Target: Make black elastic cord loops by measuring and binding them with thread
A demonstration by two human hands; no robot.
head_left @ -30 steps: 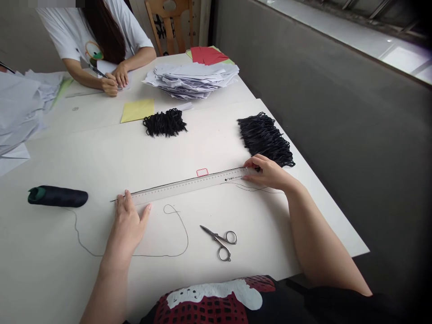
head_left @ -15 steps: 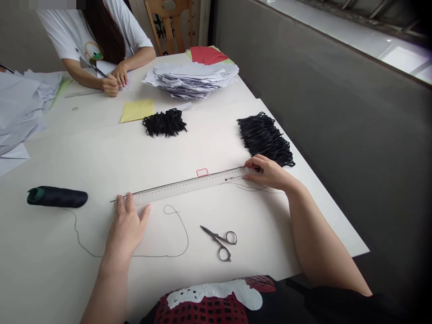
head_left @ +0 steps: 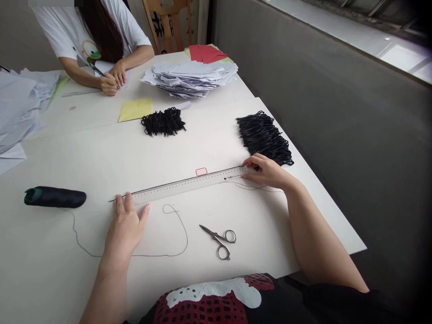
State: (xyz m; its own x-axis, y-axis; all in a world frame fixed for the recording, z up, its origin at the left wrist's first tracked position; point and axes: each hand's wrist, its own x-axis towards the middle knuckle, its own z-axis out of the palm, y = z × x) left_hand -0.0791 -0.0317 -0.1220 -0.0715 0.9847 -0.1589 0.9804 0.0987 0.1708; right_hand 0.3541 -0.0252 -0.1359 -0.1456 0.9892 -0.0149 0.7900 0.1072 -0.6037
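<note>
The left hand (head_left: 124, 227) presses the ruler (head_left: 185, 184) at its 9 o'clock end, thumb wide apart from the fingers. The right hand (head_left: 270, 173) pinches the 3 o'clock end, thumb and fingers on either side. String (head_left: 162, 185) runs along its top edge. Scissors (head_left: 218, 238) lie at 5 o'clock from the ruler.

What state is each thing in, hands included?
Ruler: flat, under both hands
Left hand: open, fingertips pressing
Right hand: closed around the ruler's end
Scissors: blades together, lying flat
Thread spool: on its side, thread trailing
White paper stack: loose, uneven
Yellow paper: flat
</note>
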